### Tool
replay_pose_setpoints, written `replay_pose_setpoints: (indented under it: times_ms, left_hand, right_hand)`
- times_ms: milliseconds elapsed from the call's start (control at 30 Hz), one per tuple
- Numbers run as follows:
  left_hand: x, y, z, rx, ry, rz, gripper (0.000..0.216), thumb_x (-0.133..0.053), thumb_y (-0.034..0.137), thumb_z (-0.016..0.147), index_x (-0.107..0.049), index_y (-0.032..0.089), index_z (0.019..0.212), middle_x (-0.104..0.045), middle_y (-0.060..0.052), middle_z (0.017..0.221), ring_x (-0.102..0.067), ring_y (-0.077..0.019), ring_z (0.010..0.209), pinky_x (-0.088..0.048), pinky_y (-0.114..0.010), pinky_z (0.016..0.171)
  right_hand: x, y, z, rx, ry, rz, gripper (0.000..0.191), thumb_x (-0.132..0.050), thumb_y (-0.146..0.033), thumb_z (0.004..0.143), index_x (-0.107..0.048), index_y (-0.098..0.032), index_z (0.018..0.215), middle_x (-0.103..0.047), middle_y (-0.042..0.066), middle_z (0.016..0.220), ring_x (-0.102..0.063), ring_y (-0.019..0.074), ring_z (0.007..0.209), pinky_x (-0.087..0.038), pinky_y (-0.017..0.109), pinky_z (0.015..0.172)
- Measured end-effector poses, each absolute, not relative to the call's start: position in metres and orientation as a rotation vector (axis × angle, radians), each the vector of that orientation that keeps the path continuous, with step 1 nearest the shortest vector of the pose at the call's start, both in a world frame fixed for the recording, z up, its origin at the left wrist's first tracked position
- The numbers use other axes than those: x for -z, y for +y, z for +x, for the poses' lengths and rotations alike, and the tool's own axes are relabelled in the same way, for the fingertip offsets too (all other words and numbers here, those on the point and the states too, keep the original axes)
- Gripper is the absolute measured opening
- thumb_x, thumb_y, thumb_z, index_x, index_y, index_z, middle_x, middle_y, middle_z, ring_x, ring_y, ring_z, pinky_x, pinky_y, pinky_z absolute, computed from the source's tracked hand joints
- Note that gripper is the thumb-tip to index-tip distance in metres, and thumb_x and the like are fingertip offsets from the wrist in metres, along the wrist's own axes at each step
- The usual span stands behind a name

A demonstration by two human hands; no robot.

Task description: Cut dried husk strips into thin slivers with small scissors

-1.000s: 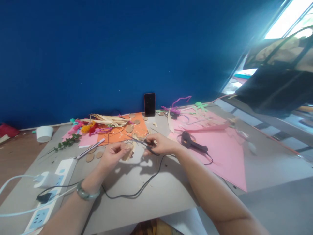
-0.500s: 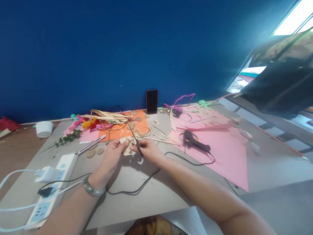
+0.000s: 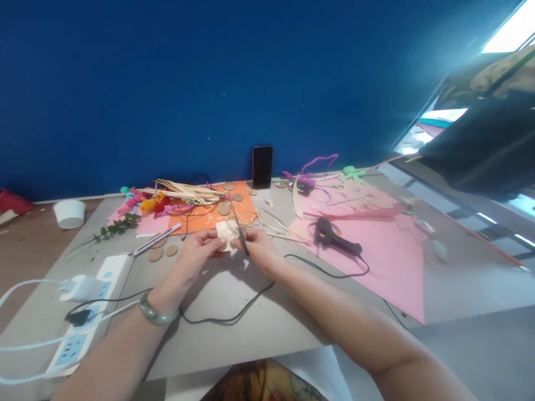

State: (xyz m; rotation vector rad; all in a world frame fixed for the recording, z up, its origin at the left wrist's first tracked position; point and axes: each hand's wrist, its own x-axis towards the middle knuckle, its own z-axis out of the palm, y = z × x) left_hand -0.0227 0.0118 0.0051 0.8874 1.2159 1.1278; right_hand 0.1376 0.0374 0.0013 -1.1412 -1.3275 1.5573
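Note:
My left hand (image 3: pixel 196 252) pinches a small beige piece of dried leaf (image 3: pixel 228 229) above the grey table (image 3: pixel 259 323). A green bangle sits on that wrist. My right hand (image 3: pixel 259 249) is closed round a pair of black scissors (image 3: pixel 241 238), whose blades point up and touch the right edge of the beige piece. Both hands meet just in front of the orange paper sheet (image 3: pixel 209 220).
A black glue gun (image 3: pixel 332 236) lies on a pink sheet (image 3: pixel 376 250), its cable (image 3: pixel 234 317) looping under my arms. A white power strip (image 3: pixel 90 312) lies left. Dried leaves, pipe cleaners, wooden discs (image 3: pixel 161 253), a phone (image 3: pixel 262 166) and a white cup (image 3: pixel 69 213) stand beyond.
My right hand has moved left with the scissors and brought the blades to the beige piece. My left hand has raised and turned that piece. The view has tilted slightly.

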Motion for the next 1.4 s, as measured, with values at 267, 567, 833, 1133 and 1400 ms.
replay_pose_setpoints:
  times_ms: [267, 567, 833, 1133, 1400]
  left_hand:
    - [-0.0069, 0.0096, -0.0227, -1.102, 1.248, 0.849, 0.029, -0.080, 0.028, 0.058, -0.063, 0.012, 0.076, -0.070, -0.004, 0.064, -0.068, -0.0166, 0.057, -0.053, -0.022, 0.053]
    - [-0.0128, 0.0094, -0.0231, -1.089, 1.250, 0.833, 0.031, -0.079, 0.026, 0.058, -0.066, 0.011, 0.081, -0.072, -0.007, 0.067, -0.068, -0.0164, 0.057, -0.052, -0.021, 0.050]
    - [-0.0125, 0.0091, -0.0234, -1.080, 1.247, 0.841, 0.028, -0.079, 0.024, 0.058, -0.065, 0.011, 0.079, -0.071, -0.006, 0.066, -0.068, -0.0152, 0.057, -0.051, -0.018, 0.048]
    - [-0.0132, 0.0089, -0.0229, -1.073, 1.252, 0.859, 0.030, -0.079, 0.024, 0.058, -0.065, 0.011, 0.080, -0.071, -0.007, 0.066, -0.068, -0.0166, 0.060, -0.052, -0.020, 0.051]
    - [-0.0097, 0.0098, -0.0250, -1.106, 1.217, 0.904, 0.029, -0.080, 0.026, 0.058, -0.066, 0.011, 0.079, -0.070, -0.005, 0.066, -0.065, -0.0135, 0.057, -0.052, -0.023, 0.056]
  right_hand:
    - [0.0006, 0.0416, 0.1391, -1.613, -1.266, -1.137, 0.029, -0.071, -0.036, 0.056, -0.051, -0.015, 0.052, -0.041, -0.006, 0.048, -0.034, 0.0068, 0.047, -0.025, 0.022, 0.047]
    - [0.0024, 0.0451, 0.1414, -1.667, -1.298, -1.104, 0.029, -0.074, -0.038, 0.055, -0.061, -0.012, 0.060, -0.043, -0.006, 0.049, -0.034, 0.0072, 0.049, -0.024, 0.023, 0.050]
    - [0.0019, 0.0456, 0.1430, -1.689, -1.299, -1.085, 0.031, -0.076, -0.038, 0.054, -0.062, -0.012, 0.061, -0.046, -0.005, 0.051, -0.036, 0.0072, 0.051, -0.026, 0.023, 0.051]
    - [0.0015, 0.0450, 0.1429, -1.672, -1.287, -1.072, 0.034, -0.078, -0.039, 0.052, -0.058, -0.013, 0.058, -0.045, -0.006, 0.051, -0.037, 0.0069, 0.050, -0.027, 0.023, 0.051]
    - [-0.0025, 0.0426, 0.1425, -1.622, -1.335, -1.043, 0.035, -0.077, -0.039, 0.053, -0.054, -0.014, 0.055, -0.044, -0.005, 0.050, -0.036, 0.0069, 0.049, -0.027, 0.022, 0.049]
